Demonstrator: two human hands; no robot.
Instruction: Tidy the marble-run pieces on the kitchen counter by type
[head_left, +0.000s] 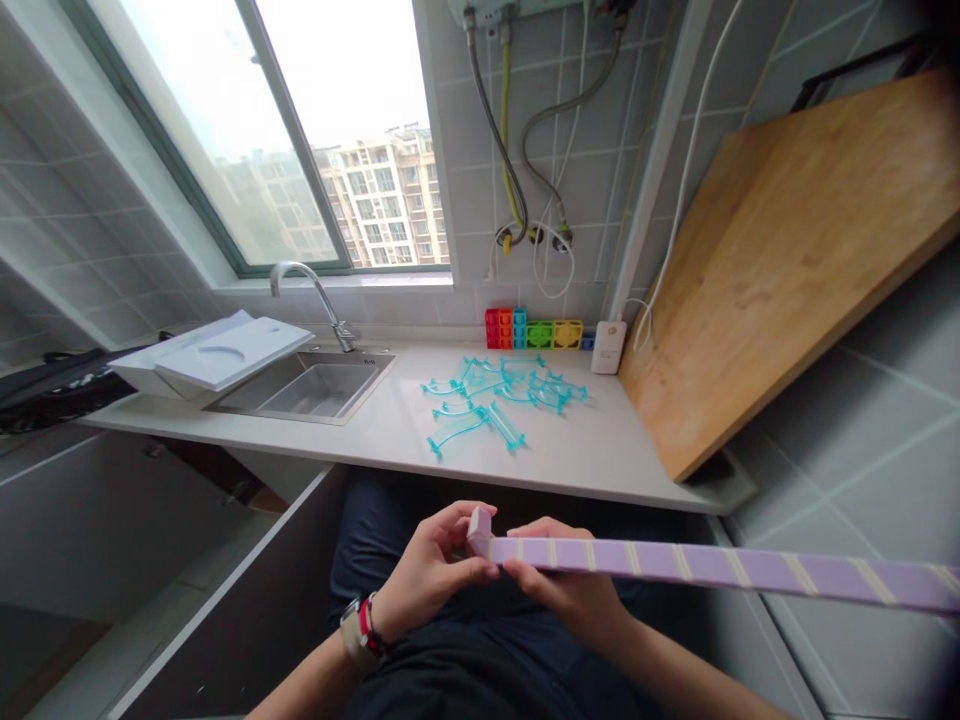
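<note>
A long, flat lilac strip with pale cross bands (652, 560) runs from between my hands out past the right edge of the view. At its left end a short lilac end piece (480, 527) stands up at an angle; whether it is folded from the strip or separate I cannot tell. My left hand (439, 560) is closed around this end, thumb below and fingers behind. Close beside it, my right hand (566, 590) grips the strip from underneath, thumb near its lower edge. Both hands are above my lap, in front of the counter.
On the white counter (382, 430) lie several turquoise plastic frames (487, 390). Colourful toy blocks (536, 330) and a white box (608, 347) stand by the wall. A sink (322, 388) with a faucet (322, 295) is left; a wooden board (795, 250) leans right.
</note>
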